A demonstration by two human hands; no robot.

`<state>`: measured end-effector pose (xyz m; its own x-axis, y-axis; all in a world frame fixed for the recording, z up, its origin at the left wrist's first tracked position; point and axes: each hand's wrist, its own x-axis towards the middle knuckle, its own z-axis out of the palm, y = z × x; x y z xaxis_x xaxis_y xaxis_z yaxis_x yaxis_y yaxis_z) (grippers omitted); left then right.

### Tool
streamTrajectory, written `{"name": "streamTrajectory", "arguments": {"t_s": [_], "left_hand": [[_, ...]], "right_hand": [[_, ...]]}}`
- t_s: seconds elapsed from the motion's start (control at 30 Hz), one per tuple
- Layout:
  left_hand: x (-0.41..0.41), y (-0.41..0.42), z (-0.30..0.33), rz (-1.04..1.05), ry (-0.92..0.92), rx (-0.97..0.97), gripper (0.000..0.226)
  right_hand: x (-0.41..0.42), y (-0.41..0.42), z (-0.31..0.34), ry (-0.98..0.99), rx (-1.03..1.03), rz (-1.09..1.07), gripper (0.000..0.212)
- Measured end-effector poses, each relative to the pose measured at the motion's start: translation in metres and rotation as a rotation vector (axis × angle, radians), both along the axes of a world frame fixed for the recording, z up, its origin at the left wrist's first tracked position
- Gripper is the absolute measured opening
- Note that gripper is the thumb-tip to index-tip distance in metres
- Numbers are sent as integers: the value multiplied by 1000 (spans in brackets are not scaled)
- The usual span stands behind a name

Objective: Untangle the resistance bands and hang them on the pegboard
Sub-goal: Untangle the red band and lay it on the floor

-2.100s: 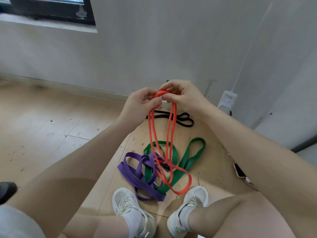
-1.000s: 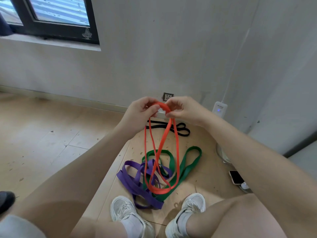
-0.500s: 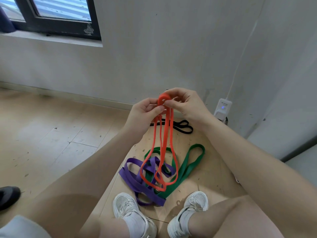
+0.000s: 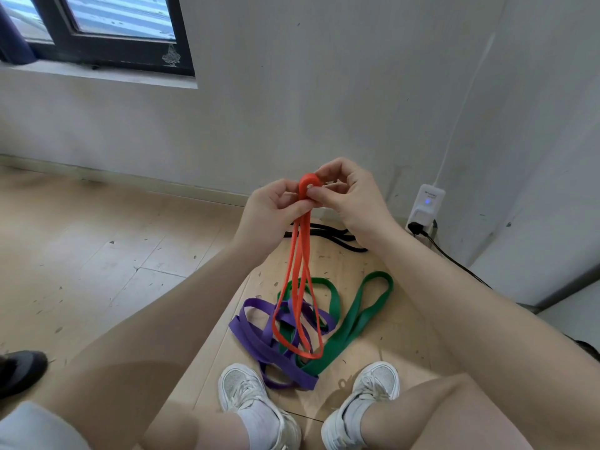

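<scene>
You've got both hands, left (image 4: 272,206) and right (image 4: 349,196), pinching the orange band (image 4: 300,287) up high so its loops dangle free above the purple (image 4: 259,342) and green (image 4: 360,316) bands on the floor.

Four resistance bands show: one orange band (image 4: 300,271), one green band (image 4: 360,315), one purple band (image 4: 259,345) and one black band (image 4: 331,233). Two hands, two white shoes (image 4: 250,394), one window (image 4: 107,24) and one white plug-in device (image 4: 428,204) also appear.

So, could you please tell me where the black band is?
The black band lies on the floor by the wall, behind both hands, beyond the green band.
</scene>
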<state>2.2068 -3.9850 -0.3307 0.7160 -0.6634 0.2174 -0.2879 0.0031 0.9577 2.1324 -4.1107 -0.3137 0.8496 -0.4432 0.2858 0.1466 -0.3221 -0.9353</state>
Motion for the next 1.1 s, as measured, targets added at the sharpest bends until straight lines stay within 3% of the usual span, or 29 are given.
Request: {"name": "streamTrajectory", "arguments": {"t_s": [0.2,0.33,0.47,0.6,0.8,1.0,1.1], "left_hand": [[2,-2,4,3,16,-8,17],[5,2,-3,21,105,-20,14],[8,5,-4,1,95,-41,16],[8,7,-5,38,78,-52,16],[10,11,-9,91,102,-90,16],[10,6,-6,73,149,-112,14],[9,4,-4,92,140,-125,14]], "right_hand": [[-2,-2,-16,-30,123,-10,25],[-1,5,-37,73,56,-85,39],[-4,8,-63,167,105,102,22],[-1,5,-64,135,-40,83,13],[2,-10,-48,236,-338,92,7],[1,-5,-58,270,-2,231,11],[-2,0,-62,274,40,269,20]]}}
